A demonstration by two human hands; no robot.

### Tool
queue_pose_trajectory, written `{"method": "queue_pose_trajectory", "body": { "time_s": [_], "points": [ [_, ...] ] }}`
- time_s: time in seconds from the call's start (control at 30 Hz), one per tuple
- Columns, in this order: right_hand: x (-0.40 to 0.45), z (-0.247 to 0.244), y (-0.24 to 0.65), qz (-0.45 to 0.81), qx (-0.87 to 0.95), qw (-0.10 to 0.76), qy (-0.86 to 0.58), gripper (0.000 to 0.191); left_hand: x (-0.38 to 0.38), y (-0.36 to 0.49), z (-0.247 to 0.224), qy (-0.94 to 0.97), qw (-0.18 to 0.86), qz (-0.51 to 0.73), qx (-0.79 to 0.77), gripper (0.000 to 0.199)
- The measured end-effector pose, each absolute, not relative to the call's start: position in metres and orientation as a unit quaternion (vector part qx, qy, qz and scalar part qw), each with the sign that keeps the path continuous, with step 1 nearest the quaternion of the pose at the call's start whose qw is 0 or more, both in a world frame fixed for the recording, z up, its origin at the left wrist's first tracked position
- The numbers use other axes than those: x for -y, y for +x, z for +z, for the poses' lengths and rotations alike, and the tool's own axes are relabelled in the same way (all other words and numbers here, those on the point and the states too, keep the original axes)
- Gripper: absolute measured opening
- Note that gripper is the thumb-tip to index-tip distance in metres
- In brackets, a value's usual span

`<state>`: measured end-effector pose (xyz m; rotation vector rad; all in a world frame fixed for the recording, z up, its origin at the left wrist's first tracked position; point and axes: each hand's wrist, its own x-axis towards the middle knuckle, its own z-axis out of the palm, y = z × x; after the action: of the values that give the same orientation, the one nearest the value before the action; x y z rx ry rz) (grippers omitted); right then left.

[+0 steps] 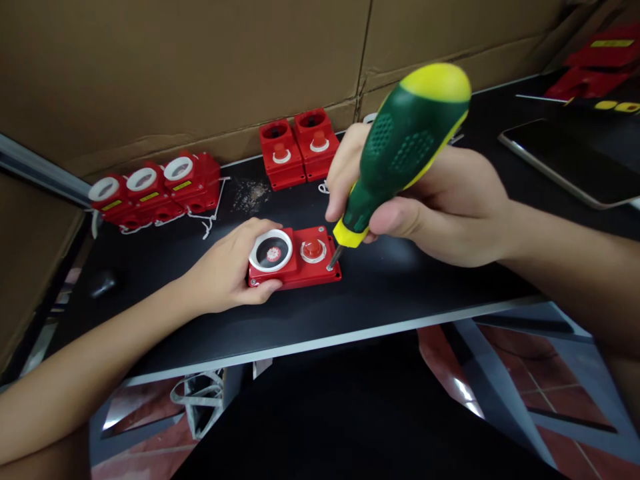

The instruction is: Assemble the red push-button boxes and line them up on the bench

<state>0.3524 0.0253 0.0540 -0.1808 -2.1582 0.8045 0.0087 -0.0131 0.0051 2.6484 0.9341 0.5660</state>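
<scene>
A red alarm box [320,267] lies flat on the black table, with a white-ringed round sounder on its left part and a red dome on its right. My left hand [240,267] grips the box's left end, thumb along the near side and fingers over the far side. My right hand [440,207] is closed around a screwdriver [405,140] with a green and yellow handle. The screwdriver leans up to the right, and its tip meets a screw [330,267] at the box's near right corner.
Several red boxes with white rings [143,180] stand at the back left, white cords around them. Two more red boxes [300,150] sit by the cardboard wall [200,67]. Debris [251,195] lies between. At right are a phone [575,160], another screwdriver [610,105] and red parts [595,67].
</scene>
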Motion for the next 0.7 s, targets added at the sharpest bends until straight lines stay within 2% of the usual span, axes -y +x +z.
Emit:
{"method": "queue_pose_trajectory", "body": {
  "time_s": [0.13, 0.3, 0.6, 0.7],
  "points": [
    [-0.0193, 0.0563, 0.3539, 0.382, 0.836, 0.385, -0.086, 0.026, 0.0125, 0.0086, 0.0032, 0.915, 0.139, 0.198, -0.322, 0.069],
    [-0.0144, 0.0540, 0.3530, 0.458, 0.813, 0.346, -0.097, 0.029, 0.0114, 0.0068, -0.0001, 0.921, 0.124, 0.212, -0.303, 0.068],
    [-0.0234, 0.0500, 0.3496, 0.365, 0.844, 0.374, -0.121, 0.040, 0.0139, 0.0113, 0.0071, 0.908, 0.146, 0.188, -0.346, 0.070],
    [-0.0243, 0.0471, 0.3472, 0.369, 0.839, 0.377, -0.136, 0.047, 0.0150, 0.0122, 0.0083, 0.906, 0.143, 0.183, -0.353, 0.071]
  ]
}}
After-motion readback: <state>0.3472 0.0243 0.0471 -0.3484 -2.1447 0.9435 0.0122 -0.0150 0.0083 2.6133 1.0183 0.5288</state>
